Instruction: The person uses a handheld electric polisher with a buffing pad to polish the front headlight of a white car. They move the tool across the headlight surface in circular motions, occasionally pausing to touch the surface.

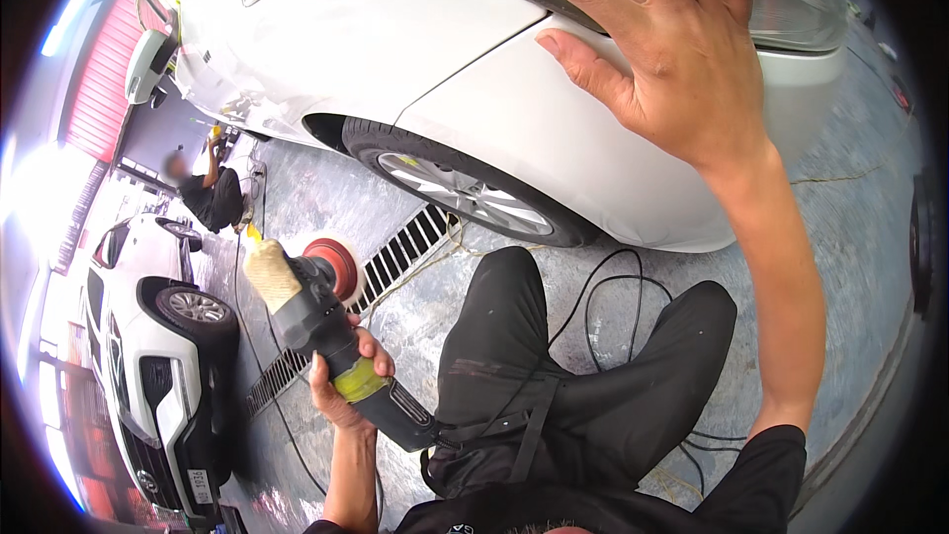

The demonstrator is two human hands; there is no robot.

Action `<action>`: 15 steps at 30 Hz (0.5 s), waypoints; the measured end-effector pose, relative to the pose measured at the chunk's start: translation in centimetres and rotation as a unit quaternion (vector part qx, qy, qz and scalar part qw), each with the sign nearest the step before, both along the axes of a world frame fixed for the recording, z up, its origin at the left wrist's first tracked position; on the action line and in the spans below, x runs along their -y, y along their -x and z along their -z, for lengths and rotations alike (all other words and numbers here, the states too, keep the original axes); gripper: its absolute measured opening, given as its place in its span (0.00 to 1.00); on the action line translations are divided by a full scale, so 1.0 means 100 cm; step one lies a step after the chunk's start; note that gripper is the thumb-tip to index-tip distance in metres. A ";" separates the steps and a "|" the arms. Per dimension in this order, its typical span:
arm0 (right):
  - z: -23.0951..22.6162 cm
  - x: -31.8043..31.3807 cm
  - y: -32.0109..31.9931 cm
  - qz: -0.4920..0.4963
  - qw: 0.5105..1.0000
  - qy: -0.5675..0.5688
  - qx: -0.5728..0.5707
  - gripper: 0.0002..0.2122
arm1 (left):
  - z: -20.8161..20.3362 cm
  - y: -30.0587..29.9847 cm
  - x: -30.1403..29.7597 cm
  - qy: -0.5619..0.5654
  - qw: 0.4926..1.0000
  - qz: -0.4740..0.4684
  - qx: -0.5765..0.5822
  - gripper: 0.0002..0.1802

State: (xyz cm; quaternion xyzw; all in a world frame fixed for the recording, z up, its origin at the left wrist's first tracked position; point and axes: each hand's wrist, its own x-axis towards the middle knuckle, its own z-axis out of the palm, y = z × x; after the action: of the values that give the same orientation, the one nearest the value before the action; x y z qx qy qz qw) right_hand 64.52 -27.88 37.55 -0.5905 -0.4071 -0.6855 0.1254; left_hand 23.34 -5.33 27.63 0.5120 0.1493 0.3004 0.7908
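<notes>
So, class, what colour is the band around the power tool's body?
Yellow-green: the band shows best in the head view.

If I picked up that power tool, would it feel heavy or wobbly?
The power tool would probably feel heavy for its size, given its chunky body. Its red disc sticks out near one end, so it may tip that way.

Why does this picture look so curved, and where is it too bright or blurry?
Head view: the wide fisheye lens bends straight edges toward the rim and leaves dark corners; head view, left side: glare washes out the area beside the red panel; head view, upper left: the co-worker's head is blurred, while the left hand gripping the polisher looks fairly sharp.
</notes>
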 end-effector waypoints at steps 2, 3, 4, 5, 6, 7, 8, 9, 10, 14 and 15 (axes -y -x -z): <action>0.001 -0.002 -0.002 -0.007 1.000 -0.009 0.008 0.25 | 0.006 0.005 0.003 0.007 0.999 -0.010 -0.042 0.38; 0.001 -0.003 0.002 -0.029 0.999 -0.013 -0.014 0.25 | 0.010 0.006 0.004 0.002 0.998 -0.018 -0.067 0.38; 0.001 -0.003 0.007 -0.051 0.998 -0.017 -0.036 0.25 | 0.011 0.007 0.006 -0.003 0.996 -0.025 -0.091 0.37; -0.001 -0.003 0.022 -0.096 0.992 -0.018 -0.084 0.25 | 0.012 0.005 0.007 -0.008 0.994 -0.034 -0.107 0.36; -0.002 -0.003 0.022 -0.099 0.991 -0.017 -0.086 0.26 | 0.012 0.003 0.010 -0.035 0.989 -0.042 -0.140 0.36; -0.001 -0.006 0.021 -0.103 0.991 -0.016 -0.089 0.26 | 0.009 0.000 0.013 -0.061 0.982 -0.051 -0.173 0.36; 0.000 -0.006 0.010 -0.062 0.997 -0.012 -0.043 0.25 | 0.007 -0.005 0.017 -0.085 0.974 -0.056 -0.204 0.36; 0.002 -0.003 0.004 -0.032 0.999 -0.007 -0.022 0.25 | 0.003 -0.012 0.022 -0.084 0.968 -0.065 -0.228 0.33; 0.003 0.000 0.000 -0.003 1.000 -0.003 0.000 0.25 | 0.006 -0.013 0.021 -0.094 0.956 -0.072 -0.270 0.30; 0.003 0.003 0.005 0.038 0.999 0.011 -0.003 0.25 | 0.021 -0.024 0.026 -0.159 0.916 -0.093 -0.355 0.25; 0.003 0.003 0.008 0.046 0.999 0.013 -0.009 0.25 | 0.027 -0.026 0.025 -0.177 0.909 -0.093 -0.366 0.25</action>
State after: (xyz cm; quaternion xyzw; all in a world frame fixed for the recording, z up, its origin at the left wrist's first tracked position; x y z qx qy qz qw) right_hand 63.72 -28.20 37.23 -0.6164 -0.3874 -0.6796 0.0900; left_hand 25.96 -7.84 24.92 0.7014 0.4191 0.1856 0.5459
